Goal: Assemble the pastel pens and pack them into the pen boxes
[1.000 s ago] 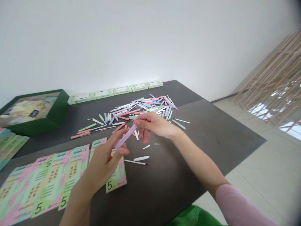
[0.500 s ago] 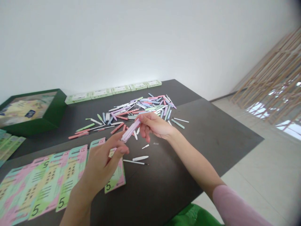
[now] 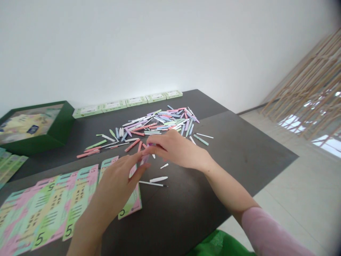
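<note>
Several green, pink and yellow cards (image 3: 53,213) lie in an overlapping row at the near left, with a green box (image 3: 60,128) behind them that holds yellow packets (image 3: 25,122). Further right, the left hand (image 3: 118,177) sits much as it did half a second ago, partly over a single card (image 3: 134,201). Its thumb and forefinger are nearly together, clamped on the lower end of a lilac pen (image 3: 145,159). The pen is just right of those fingertips, above the table (image 3: 239,145); half a second ago it stretched in plain view from hand to hand, and now fingers cover most of it.

On the far side, flat boxes (image 3: 112,106) line the wall and a pile of loose pens (image 3: 162,121) spreads in front of them. Near the middle lie a white barrel (image 3: 158,179), a thin refill (image 3: 154,184) and a small white piece (image 3: 164,166). The right hand (image 3: 178,149) has swung left and turned palm down, so its fingers now meet the left hand's. Its thumb and forefinger pinch the pen's upper end, where a little purple shows; the other fingers are hidden.
</note>
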`<state>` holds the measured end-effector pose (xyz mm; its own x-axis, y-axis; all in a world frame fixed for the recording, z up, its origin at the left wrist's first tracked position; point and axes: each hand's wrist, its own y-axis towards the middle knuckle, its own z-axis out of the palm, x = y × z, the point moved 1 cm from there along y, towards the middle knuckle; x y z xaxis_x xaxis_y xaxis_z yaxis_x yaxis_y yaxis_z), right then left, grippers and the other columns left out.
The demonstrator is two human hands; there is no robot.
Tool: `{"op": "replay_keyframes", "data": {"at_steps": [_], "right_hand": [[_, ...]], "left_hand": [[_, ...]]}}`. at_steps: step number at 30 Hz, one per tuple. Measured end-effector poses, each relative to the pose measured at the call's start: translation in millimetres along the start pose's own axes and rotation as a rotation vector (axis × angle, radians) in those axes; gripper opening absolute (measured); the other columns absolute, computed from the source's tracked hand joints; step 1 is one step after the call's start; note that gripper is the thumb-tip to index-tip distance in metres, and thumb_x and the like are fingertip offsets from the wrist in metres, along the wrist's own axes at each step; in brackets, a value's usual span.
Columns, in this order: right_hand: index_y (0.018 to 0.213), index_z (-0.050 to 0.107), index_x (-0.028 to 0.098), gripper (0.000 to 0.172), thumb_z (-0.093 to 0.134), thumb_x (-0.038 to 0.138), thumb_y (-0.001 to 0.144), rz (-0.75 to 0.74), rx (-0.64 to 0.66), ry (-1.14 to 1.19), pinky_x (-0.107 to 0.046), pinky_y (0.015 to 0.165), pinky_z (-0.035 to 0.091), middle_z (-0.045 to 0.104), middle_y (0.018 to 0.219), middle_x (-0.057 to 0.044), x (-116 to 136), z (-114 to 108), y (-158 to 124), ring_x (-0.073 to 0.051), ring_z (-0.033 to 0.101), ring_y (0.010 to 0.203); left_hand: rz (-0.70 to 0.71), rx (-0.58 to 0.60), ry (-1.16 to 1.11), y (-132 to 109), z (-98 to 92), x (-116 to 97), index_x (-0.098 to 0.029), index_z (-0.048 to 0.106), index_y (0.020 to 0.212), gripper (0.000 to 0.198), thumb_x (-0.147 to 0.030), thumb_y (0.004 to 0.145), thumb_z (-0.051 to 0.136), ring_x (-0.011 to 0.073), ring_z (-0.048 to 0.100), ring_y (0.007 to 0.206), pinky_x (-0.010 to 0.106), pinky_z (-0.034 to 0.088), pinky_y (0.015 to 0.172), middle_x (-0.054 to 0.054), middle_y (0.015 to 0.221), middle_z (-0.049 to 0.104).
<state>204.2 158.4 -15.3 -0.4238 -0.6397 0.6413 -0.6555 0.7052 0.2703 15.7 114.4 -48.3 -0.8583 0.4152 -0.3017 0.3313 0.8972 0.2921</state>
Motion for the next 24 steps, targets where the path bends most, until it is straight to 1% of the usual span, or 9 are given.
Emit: {"op": "replay_keyframes", "data": {"at_steps": [3,6,8,11,13,16,18,20,24], "right_hand": [[0.073,0.051,0.017,0.025,0.046,0.025,0.096,-0.013,0.038,0.021,-0.019,0.054,0.032,0.053,0.057,0.005,2,2,0,-0.007,0.053,0.052],[0.076,0.054,0.017,0.024,0.048,0.030,0.096,-0.027,0.029,0.152,-0.018,0.056,0.038,0.059,0.063,0.004,0,3,-3,-0.008,0.061,0.058],[0.080,0.056,0.017,0.025,0.050,0.036,0.095,-0.016,0.036,0.292,-0.017,0.055,0.041,0.061,0.066,0.003,0,3,-4,-0.009,0.064,0.060],[0.086,0.057,0.017,0.028,0.051,0.044,0.093,0.038,0.054,0.501,-0.018,0.054,0.045,0.063,0.070,0.002,0,3,-6,-0.011,0.066,0.059],[0.088,0.057,0.018,0.031,0.052,0.048,0.091,0.061,0.052,0.570,-0.019,0.054,0.047,0.063,0.071,0.001,1,4,-7,-0.011,0.066,0.058],[0.090,0.056,0.018,0.032,0.055,0.050,0.089,0.077,0.065,0.636,-0.019,0.054,0.049,0.063,0.071,0.001,5,4,-6,-0.010,0.065,0.057],[0.091,0.056,0.018,0.031,0.056,0.049,0.089,0.097,0.077,0.652,-0.019,0.054,0.049,0.062,0.071,0.002,8,4,-6,-0.010,0.064,0.056],[0.091,0.056,0.018,0.030,0.056,0.048,0.089,0.109,0.073,0.616,-0.019,0.053,0.048,0.061,0.070,0.002,12,3,-6,-0.009,0.063,0.056],[0.088,0.056,0.018,0.027,0.051,0.043,0.094,0.079,0.062,0.417,-0.018,0.055,0.042,0.057,0.065,0.003,19,4,-11,-0.010,0.063,0.061]], "left_hand": [[0.031,0.011,-0.008,0,6.4,-4,-0.023,0.067,0.097,0.039,-0.045,0.097,0.035,0.0223,0.071,0.082,0.031,0.051,0.071,0.004,0.090,0.075],[0.039,-0.044,-0.013,-1,8.1,-7,-0.023,0.065,0.096,0.036,-0.041,0.098,0.035,0.0203,0.070,0.077,0.028,0.049,0.066,0.003,0.085,0.074],[0.064,-0.117,0.022,-2,8.6,-7,-0.022,0.065,0.092,0.038,-0.040,0.099,0.033,0.0203,0.070,0.077,0.028,0.050,0.066,0.004,0.084,0.074],[0.136,-0.246,0.112,-4,9.5,-3,-0.020,0.065,0.100,0.033,-0.037,0.099,0.036,0.0220,0.071,0.090,0.030,0.052,0.075,0.005,0.092,0.076],[0.203,-0.319,0.168,-6,9.5,0,-0.020,0.063,0.109,0.026,-0.030,0.098,0.042,0.0216,0.070,0.098,0.031,0.053,0.083,0.005,0.099,0.076],[0.299,-0.402,0.228,-8,6.4,3,-0.021,0.062,0.111,0.021,-0.020,0.094,0.049,0.0191,0.071,0.096,0.031,0.052,0.090,0.002,0.098,0.077],[0.343,-0.430,0.257,-9,2.7,6,-0.021,0.061,0.112,0.022,-0.017,0.092,0.053,0.0178,0.072,0.092,0.031,0.051,0.093,0.001,0.097,0.077],[0.364,-0.427,0.271,-10,-0.7,8,-0.022,0.060,0.115,0.025,-0.016,0.092,0.054,0.0170,0.072,0.089,0.032,0.050,0.096,0.000,0.099,0.077],[0.367,-0.376,0.235,-11,-0.8,13,-0.025,0.063,0.113,0.024,-0.018,0.092,0.052,0.0176,0.072,0.092,0.034,0.049,0.099,-0.001,0.103,0.076]]}}
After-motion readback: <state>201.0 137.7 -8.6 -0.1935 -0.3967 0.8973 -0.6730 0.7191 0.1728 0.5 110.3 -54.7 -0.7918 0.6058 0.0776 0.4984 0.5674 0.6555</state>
